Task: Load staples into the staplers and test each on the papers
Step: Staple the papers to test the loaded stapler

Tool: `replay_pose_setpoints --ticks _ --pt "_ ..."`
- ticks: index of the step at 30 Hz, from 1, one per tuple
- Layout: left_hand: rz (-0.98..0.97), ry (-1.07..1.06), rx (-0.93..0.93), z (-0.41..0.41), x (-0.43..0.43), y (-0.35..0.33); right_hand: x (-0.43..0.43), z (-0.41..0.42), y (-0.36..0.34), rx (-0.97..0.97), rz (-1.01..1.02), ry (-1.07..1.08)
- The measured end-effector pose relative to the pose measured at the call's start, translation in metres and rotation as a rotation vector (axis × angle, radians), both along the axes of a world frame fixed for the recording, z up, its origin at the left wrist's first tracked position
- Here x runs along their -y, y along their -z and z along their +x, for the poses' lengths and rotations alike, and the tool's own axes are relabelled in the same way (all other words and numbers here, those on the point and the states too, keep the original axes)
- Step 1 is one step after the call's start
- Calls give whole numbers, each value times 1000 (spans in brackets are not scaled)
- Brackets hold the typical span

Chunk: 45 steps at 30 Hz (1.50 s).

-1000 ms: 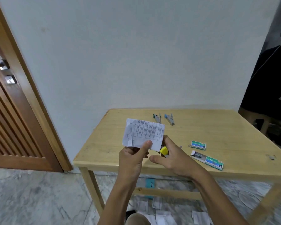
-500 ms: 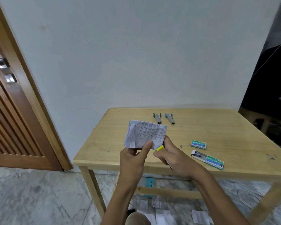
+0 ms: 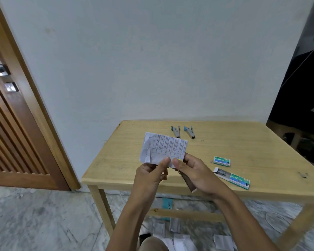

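Note:
My left hand (image 3: 151,175) pinches the lower edge of a folded printed paper (image 3: 163,148), holding it upright above the table's front edge. My right hand (image 3: 198,173) grips a stapler (image 3: 187,181) with a yellow tip, its jaw at the paper's lower right corner; most of the stapler is hidden by my fingers. Two blue-grey staplers (image 3: 176,131) (image 3: 189,132) lie side by side at the back of the wooden table (image 3: 252,147). A closed staple box (image 3: 222,161) and an opened staple box (image 3: 233,178) lie to the right of my hands.
Loose paper slips (image 3: 174,230) litter the marble floor under the table. A wooden door (image 3: 16,124) stands at the left, a dark shape (image 3: 301,87) at the right. A small metal bit (image 3: 303,175) lies near the table's right edge.
My right hand has brought the stapler up under the paper's lower right corner, hiding most of its yellow tip. The paper has tilted slightly to the right.

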<state>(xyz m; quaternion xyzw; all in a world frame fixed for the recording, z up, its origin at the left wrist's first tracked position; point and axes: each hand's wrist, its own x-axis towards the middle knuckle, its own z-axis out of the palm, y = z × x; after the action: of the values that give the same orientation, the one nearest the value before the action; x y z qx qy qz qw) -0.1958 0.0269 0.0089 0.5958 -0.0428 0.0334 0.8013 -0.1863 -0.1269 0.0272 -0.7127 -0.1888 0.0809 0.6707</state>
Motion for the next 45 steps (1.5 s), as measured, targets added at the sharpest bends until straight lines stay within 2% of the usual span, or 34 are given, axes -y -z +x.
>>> replay_pose_setpoints --ticks 4,8,14,22,25,27,30,32,34,39,41,45 --pt "66 73 -1 -2 1 9 -4 -1 2 -94 144 50" --pt "376 188 81 -11 10 17 -8 -2 3 -184 252 72" --pt "372 85 140 -10 20 13 -14 0 8 -212 356 99" --pt "407 86 135 -1 17 24 -21 4 12 -226 328 170" --pt "473 173 90 4 3 19 -19 5 14 -212 264 158" --pt "428 217 10 8 -11 12 -15 5 12 -214 228 142" --pt "254 116 -62 20 -29 1 -9 8 10 -194 146 155" --pt "290 27 -45 30 -32 -4 -9 10 9 -161 59 163" --pt "339 -36 -46 40 -29 -8 -9 13 10 -217 3 154" --pt "322 -124 -113 80 -42 4 1 21 15 -345 -8 136" --pt "432 -177 -141 101 -54 15 8 30 18 -383 -73 183" --pt "882 -430 -167 138 -76 44 10 63 18 -384 -194 282"
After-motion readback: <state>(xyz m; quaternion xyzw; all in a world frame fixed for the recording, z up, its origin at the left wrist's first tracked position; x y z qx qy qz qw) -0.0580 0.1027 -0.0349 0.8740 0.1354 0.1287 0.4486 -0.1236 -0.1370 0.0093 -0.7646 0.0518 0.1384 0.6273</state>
